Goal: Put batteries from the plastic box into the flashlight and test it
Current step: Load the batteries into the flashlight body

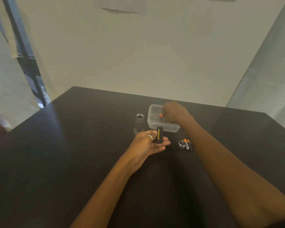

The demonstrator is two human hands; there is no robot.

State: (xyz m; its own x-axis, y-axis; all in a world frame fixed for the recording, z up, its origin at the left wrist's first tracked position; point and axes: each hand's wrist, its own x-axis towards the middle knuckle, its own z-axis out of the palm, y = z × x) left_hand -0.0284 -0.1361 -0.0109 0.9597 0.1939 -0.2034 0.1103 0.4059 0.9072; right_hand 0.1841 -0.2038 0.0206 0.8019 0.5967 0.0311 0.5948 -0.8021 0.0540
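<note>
A clear plastic box [152, 124] sits on the black table [72, 153]. My right hand [175, 112] reaches down into it, fingers pinched on an orange-tipped battery [160, 115]. My left hand [148, 143] lies palm up just in front of the box and holds a black battery holder [159, 137] with a yellow strip, standing upright between thumb and fingers. The flashlight body [139, 123], a grey tube with its open end up, stands left of the box. Its round end cap [181, 143] lies to the right, beside two loose batteries [188, 145].
The table's far edge runs just behind the box, with a plain wall beyond. A dark frame stands at the left past the table corner, and a pale panel rises at the right.
</note>
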